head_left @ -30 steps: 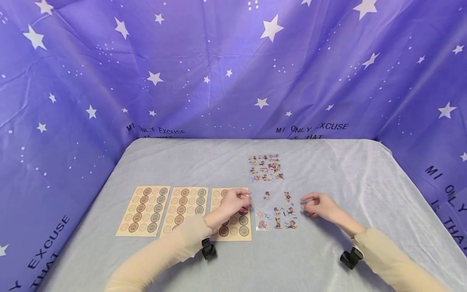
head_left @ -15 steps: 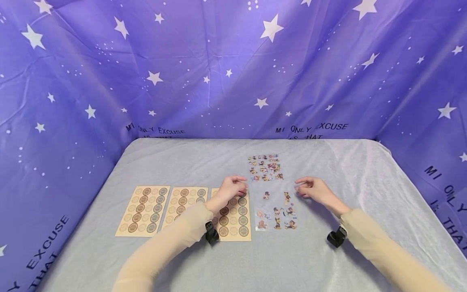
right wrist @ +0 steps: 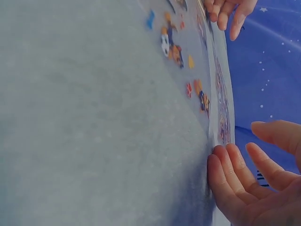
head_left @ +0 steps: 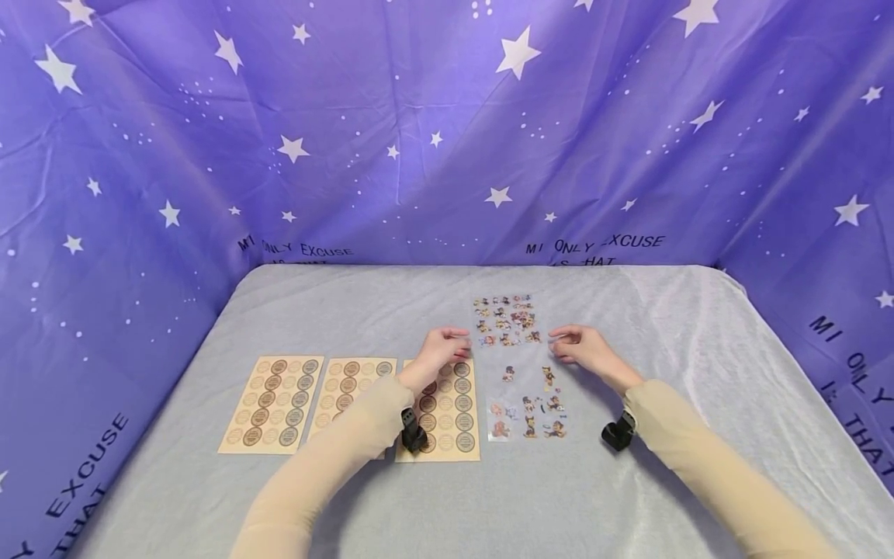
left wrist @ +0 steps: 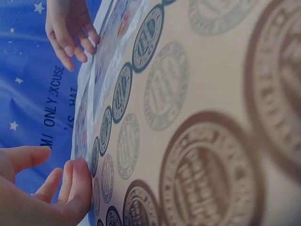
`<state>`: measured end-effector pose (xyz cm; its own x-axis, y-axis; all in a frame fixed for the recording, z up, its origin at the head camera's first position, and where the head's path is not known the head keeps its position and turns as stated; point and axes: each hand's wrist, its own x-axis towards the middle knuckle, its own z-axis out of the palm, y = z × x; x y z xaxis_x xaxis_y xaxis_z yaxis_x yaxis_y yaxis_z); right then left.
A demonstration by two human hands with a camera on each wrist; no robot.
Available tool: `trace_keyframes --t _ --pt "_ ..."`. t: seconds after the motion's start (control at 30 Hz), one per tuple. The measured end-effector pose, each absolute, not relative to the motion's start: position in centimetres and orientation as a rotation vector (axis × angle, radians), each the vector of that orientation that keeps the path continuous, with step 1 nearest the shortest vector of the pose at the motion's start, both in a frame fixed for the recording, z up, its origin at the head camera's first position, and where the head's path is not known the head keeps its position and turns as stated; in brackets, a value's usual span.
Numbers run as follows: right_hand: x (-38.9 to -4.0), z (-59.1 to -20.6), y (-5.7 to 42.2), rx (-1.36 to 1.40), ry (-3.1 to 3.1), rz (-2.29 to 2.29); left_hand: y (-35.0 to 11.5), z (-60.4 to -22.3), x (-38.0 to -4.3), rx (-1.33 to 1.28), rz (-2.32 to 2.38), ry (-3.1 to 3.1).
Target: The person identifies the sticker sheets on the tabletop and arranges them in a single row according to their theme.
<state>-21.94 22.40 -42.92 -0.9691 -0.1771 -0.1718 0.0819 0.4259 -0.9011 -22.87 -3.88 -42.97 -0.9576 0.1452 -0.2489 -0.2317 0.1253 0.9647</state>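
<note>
My left hand (head_left: 438, 351) hovers by the left edge of the far clear sticker sheet (head_left: 504, 320), which is printed with small cartoon dogs. Opposite it, my right hand (head_left: 588, 351) is off that sheet's lower right corner. Both hands have loosely bent fingers and hold nothing. In the left wrist view, thumb and fingers (left wrist: 77, 181) stand apart close over a tan sheet of round stickers (left wrist: 155, 108). The right wrist view has my fingertips (right wrist: 217, 162) right at the tabletop. A second clear sticker sheet (head_left: 528, 404), with fewer cartoon dogs, lies nearer, between the forearms.
Three tan sheets of round label stickers lie in a row: the left one (head_left: 271, 404), the middle one (head_left: 335, 388), partly under the left sleeve, and the right one (head_left: 447, 423). A grey cloth (head_left: 628, 303) covers the table. Purple star-printed curtains (head_left: 447, 101) enclose it.
Both hands have moved away from me, from beside the nearer clear sheet to the far one. My right hand has also come left, narrowing the gap between the hands. The sheets stay in place.
</note>
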Motion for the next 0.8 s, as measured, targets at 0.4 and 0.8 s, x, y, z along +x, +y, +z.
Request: trace_keyframes --t 0.4,0.8 --pt "-23.4 -43.4 21.7 -0.060 2.448 -1.609 -4.2 -63.3 -37.1 -0.165 2.013 2.074" --pt "-24.3 -43.0 20.9 -0.029 2.440 -1.628 -3.0 -56.5 -33.8 -0.189 2.028 2.070"
